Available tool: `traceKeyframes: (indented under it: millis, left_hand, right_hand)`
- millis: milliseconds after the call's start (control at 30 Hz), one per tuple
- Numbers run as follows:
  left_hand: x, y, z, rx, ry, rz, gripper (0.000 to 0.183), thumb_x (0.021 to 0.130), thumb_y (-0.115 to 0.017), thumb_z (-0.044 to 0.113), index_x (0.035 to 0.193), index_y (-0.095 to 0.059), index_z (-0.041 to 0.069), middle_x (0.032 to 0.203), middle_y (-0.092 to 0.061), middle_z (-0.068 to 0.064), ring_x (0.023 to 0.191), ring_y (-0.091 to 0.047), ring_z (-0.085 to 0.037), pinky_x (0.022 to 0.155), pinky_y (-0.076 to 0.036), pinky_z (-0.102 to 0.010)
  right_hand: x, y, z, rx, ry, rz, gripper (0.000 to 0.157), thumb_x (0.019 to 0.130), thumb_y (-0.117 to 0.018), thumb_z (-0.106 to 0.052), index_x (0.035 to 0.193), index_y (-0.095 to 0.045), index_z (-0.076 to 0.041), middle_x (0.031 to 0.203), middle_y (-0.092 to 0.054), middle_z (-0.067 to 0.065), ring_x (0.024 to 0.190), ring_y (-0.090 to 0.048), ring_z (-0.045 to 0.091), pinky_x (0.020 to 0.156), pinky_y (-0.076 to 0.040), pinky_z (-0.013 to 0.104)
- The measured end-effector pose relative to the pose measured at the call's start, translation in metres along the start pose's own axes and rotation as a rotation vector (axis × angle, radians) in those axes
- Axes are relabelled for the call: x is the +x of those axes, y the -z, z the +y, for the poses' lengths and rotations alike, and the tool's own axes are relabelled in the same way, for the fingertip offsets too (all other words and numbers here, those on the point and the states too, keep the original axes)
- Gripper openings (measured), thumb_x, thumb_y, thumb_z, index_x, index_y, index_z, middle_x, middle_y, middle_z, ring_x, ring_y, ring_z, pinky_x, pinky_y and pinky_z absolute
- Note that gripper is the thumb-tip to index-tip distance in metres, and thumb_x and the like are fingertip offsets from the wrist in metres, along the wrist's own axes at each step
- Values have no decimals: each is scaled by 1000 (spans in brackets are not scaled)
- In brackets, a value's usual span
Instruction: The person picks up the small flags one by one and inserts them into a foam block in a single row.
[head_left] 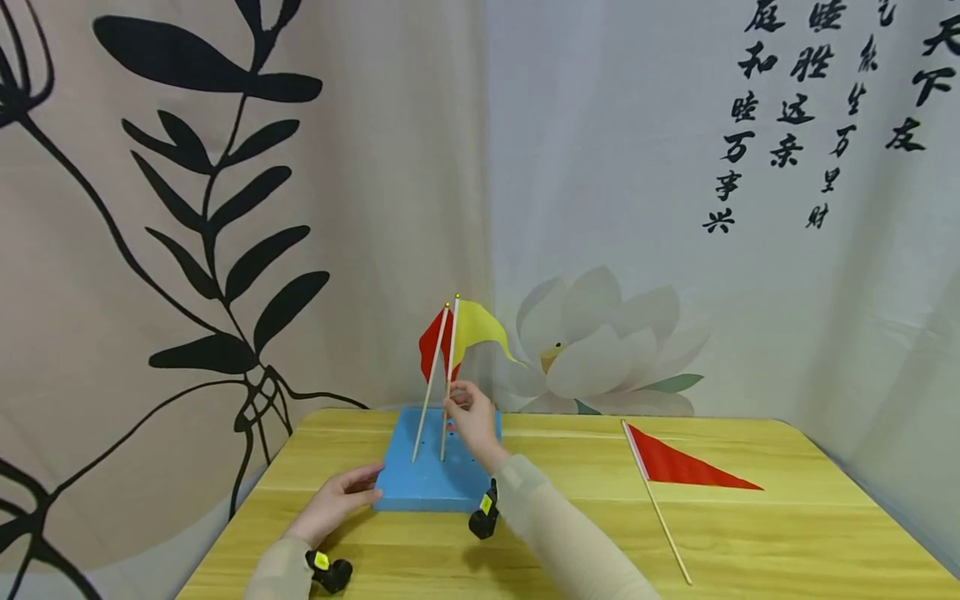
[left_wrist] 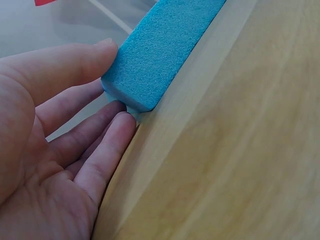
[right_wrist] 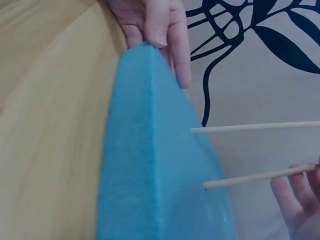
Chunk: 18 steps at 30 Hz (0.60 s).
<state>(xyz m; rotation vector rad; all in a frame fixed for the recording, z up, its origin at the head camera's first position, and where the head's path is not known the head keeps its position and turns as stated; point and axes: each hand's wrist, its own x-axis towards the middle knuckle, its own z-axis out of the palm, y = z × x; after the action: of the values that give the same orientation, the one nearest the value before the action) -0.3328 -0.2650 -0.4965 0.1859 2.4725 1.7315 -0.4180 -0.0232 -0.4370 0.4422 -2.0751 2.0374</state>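
A blue foam block (head_left: 420, 492) lies on the table with small holes in its top face. My left hand (head_left: 341, 500) holds its near left corner, the thumb at the upper edge and the fingers along the side in the left wrist view. My right hand (head_left: 472, 421) pinches the stick of a yellow flag (head_left: 474, 323). That stick's lower end meets the block's top beside a small hole in the right wrist view. Just left of it, a red flag (head_left: 430, 346) stands in the block on a slightly tilted stick (head_left: 427, 400), partly hidden behind the yellow flag's stick.
Another red flag (head_left: 678, 462), triangular on a wooden stick, lies on the table (head_left: 570, 500) to the right. A printed curtain (head_left: 390, 167) with leaves, a lotus and black characters hangs behind the table's far edge. Black wrist cameras are on both sleeves.
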Motion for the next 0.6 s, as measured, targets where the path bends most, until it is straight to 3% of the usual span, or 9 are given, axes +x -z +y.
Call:
traceKeyframes:
  millis: [133,367,600]
  left_hand:
    - [0,1,0,-2,-7,-14,61,92,-69,29,143,-48,4,138,-49,-20,124,-47,-37,96,-46,-48]
    - [1,2,-2,0,-20,-28,60,93,-67,28,144,-47,3,139,-48,-22,124,-47,-37,95,-46,-48]
    - [2,2,-2,-2,-20,-30,61,93,-68,28,143,-47,2,140,-48,-23,124,-48,-37,97,-45,-49]
  right_hand:
    - [-2,0,3,16,13,-11,22,96,-62,-8,117,-62,-6,95,-65,15,85,-66,41,67,-58,51]
    - [-4,3,3,0,8,-16,18,96,-62,-9,114,-64,-8,100,-65,20,81,-68,30,69,-58,48]
    - [-7,4,-4,23,8,-26,22,96,-63,-12,115,-64,-2,99,-65,18,87,-65,41,74,-55,56]
